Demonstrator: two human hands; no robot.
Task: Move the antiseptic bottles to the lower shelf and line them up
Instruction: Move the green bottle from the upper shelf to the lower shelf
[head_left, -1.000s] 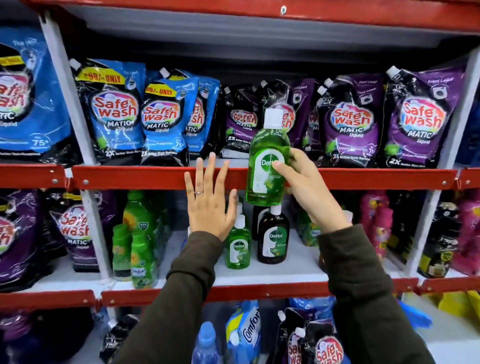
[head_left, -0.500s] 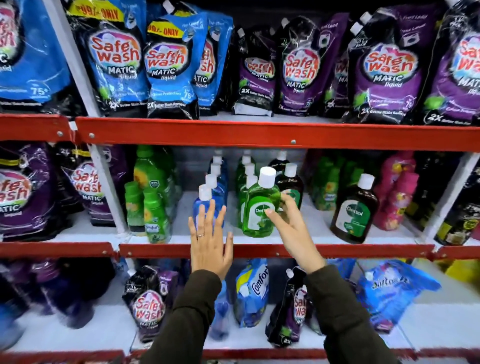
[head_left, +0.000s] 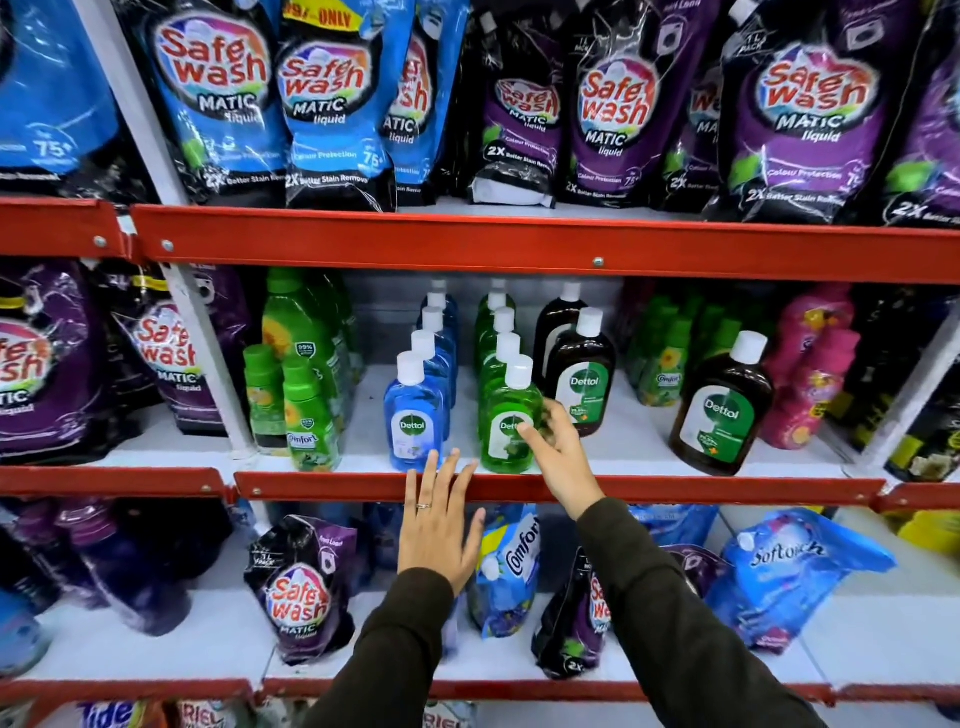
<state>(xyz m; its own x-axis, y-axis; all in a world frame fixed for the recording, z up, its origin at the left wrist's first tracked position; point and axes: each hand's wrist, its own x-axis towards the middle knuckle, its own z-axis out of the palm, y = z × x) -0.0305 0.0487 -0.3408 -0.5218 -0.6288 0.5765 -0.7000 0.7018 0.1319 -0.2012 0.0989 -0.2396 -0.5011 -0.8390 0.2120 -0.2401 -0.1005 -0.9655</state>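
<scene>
Red-edged store shelving, middle shelf (head_left: 649, 447) stocked with antiseptic bottles in rows.

Head view: green bottle (head_left: 508, 426) upright at the front of the green row, beside the blue row (head_left: 415, 415) and just left of a brown bottle (head_left: 582, 371); right hand (head_left: 558, 457) loosely curled on its right side, fingertips touching the label; left hand (head_left: 440, 525) spread flat, empty, over the shelf's red front lip (head_left: 311, 486).

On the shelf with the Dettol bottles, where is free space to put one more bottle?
Bare shelf lies between the blue Dettol row and green Dettol row, and between the brown Dettol pair and the lone brown bottle. Left of the blue row is crowded.
</scene>
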